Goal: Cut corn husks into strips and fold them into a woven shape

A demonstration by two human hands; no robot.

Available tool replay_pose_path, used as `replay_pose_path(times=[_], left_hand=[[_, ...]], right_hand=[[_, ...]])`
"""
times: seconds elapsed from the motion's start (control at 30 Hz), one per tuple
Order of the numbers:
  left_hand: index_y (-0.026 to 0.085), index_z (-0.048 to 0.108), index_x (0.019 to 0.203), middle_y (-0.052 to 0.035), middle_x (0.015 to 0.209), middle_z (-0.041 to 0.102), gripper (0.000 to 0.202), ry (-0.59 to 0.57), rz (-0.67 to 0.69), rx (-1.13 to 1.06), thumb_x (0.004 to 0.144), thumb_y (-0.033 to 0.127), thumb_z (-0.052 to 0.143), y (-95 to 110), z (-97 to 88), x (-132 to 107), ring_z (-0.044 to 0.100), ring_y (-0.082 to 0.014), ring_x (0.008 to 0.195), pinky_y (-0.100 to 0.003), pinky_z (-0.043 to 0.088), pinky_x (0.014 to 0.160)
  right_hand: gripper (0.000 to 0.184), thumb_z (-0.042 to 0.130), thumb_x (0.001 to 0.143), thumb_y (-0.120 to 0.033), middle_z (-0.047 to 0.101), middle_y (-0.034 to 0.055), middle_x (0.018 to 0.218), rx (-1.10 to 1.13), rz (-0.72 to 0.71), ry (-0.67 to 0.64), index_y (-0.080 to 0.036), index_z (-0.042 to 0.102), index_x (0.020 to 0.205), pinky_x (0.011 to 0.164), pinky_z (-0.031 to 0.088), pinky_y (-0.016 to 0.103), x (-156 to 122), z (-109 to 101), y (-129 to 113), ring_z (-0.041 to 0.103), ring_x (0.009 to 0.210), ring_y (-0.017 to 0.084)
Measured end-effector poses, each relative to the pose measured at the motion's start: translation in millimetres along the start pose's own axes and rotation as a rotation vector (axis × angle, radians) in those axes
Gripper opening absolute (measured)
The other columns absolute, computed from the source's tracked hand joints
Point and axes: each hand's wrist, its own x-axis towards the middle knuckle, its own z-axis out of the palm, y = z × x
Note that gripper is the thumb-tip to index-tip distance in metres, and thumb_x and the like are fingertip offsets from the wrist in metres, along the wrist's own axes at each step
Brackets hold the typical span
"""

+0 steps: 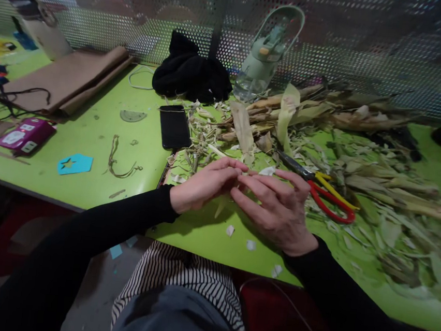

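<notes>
My left hand and my right hand meet over the green table near its front edge. Their fingers are pressed together around a thin pale strip of dried husk, whose tip pokes out below the left hand. Red and yellow handled scissors lie just right of my right hand, blades pointing away to the left. A heap of dried corn husks spreads across the table behind and to the right. Small white scraps lie under my wrists.
A black phone lies face up left of the husks, with a black cloth and a green water bottle behind. Brown folded paper, a purple box and a blue star-cut card sit at left. A perforated metal screen backs the table.
</notes>
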Motion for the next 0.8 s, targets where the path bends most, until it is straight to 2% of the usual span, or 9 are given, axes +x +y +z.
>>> replay_pose_path(times=[0.1, 0.23, 0.33, 0.37, 0.43, 0.53, 0.63, 0.7, 0.8], left_hand=[[0.015, 0.055, 0.093, 0.0017, 0.078, 0.059, 0.011, -0.052, 0.04, 0.021, 0.093, 0.007, 0.047, -0.8, -2.7, 2.4, 0.055, -0.0065, 0.069, -0.023, 0.046, 0.075], [0.015, 0.052, 0.095, 0.0035, 0.076, 0.056, 0.006, -0.12, 0.139, 0.162, 0.094, 0.01, 0.049, -6.3, -10.6, 9.6, 0.059, -0.0067, 0.073, -0.027, 0.05, 0.085], [0.016, 0.051, 0.097, 0.0031, 0.078, 0.057, 0.011, -0.162, 0.276, 0.338, 0.09, 0.007, 0.053, -11.9, -15.1, 12.3, 0.058, -0.0073, 0.074, -0.026, 0.049, 0.08], [0.017, 0.051, 0.097, 0.003, 0.079, 0.057, 0.012, -0.172, 0.322, 0.4, 0.089, 0.008, 0.053, -13.5, -15.8, 12.1, 0.057, -0.0077, 0.073, -0.025, 0.049, 0.077], [0.017, 0.05, 0.098, 0.0027, 0.079, 0.057, 0.012, -0.187, 0.387, 0.523, 0.089, 0.01, 0.053, -16.0, -16.3, 10.5, 0.056, -0.0086, 0.073, -0.024, 0.047, 0.073], [0.018, 0.048, 0.102, 0.0029, 0.078, 0.056, 0.015, -0.234, 0.426, 0.672, 0.089, 0.013, 0.052, -17.4, -15.6, 6.9, 0.055, -0.0096, 0.072, -0.024, 0.045, 0.069], [0.019, 0.045, 0.107, 0.0058, 0.071, 0.047, 0.018, -0.269, 0.454, 0.724, 0.09, 0.013, 0.049, -16.9, -14.5, 4.4, 0.048, -0.0089, 0.065, -0.024, 0.042, 0.066], [0.019, 0.042, 0.106, 0.0082, 0.067, 0.04, 0.019, -0.271, 0.46, 0.736, 0.089, 0.012, 0.048, -15.4, -13.9, 3.2, 0.04, -0.008, 0.06, -0.024, 0.037, 0.062], [0.02, 0.039, 0.102, 0.0106, 0.063, 0.036, 0.021, -0.286, 0.45, 0.756, 0.087, 0.009, 0.048, -12.4, -13.0, 1.8, 0.033, -0.0069, 0.056, -0.022, 0.032, 0.059]], right_hand=[[0.018, 0.066, 0.09, -0.014, 0.077, 0.0004, 0.1, 0.138, 0.077, 0.008, -0.029, 0.064, 0.101, 0.093, 0.047, 0.044, -1.7, 1.5, 3.3, 0.065, 0.091, 0.02], [0.012, 0.062, 0.095, -0.02, 0.075, 0.0019, 0.098, 0.501, 0.434, 0.073, -0.028, 0.064, 0.103, 0.079, 0.055, 0.039, -5.9, 6.8, 5.9, 0.07, 0.088, 0.021], [0.006, 0.063, 0.095, -0.024, 0.074, 0.0005, 0.091, 0.659, 0.627, 0.059, -0.027, 0.066, 0.1, 0.071, 0.056, 0.034, -8.0, 9.8, 5.0, 0.07, 0.08, 0.018], [0.003, 0.064, 0.096, -0.027, 0.073, 0.0, 0.088, 0.671, 0.672, 0.042, -0.027, 0.066, 0.098, 0.068, 0.056, 0.032, -8.2, 10.0, 4.4, 0.069, 0.077, 0.018], [0.008, 0.064, 0.096, -0.034, 0.07, -0.0006, 0.083, 0.661, 0.743, 0.028, -0.027, 0.065, 0.093, 0.064, 0.054, 0.03, -7.9, 9.6, 3.0, 0.067, 0.072, 0.017], [0.017, 0.063, 0.096, -0.041, 0.068, -0.0013, 0.079, 0.623, 0.824, 0.048, -0.026, 0.062, 0.088, 0.061, 0.052, 0.029, -6.4, 8.0, 0.4, 0.063, 0.067, 0.015], [0.02, 0.062, 0.096, -0.044, 0.067, -0.0019, 0.077, 0.644, 0.9, 0.042, -0.026, 0.06, 0.089, 0.058, 0.05, 0.027, -4.5, 6.3, -2.0, 0.061, 0.064, 0.014], [0.023, 0.063, 0.095, -0.047, 0.066, -0.002, 0.077, 0.687, 0.956, 0.029, -0.025, 0.06, 0.087, 0.057, 0.049, 0.027, -3.8, 5.6, -2.6, 0.06, 0.063, 0.013], [0.028, 0.067, 0.091, -0.051, 0.063, -0.003, 0.075, 0.839, 1.061, -0.014, -0.024, 0.061, 0.086, 0.053, 0.047, 0.025, -4.5, 5.7, -0.8, 0.055, 0.059, 0.011]])
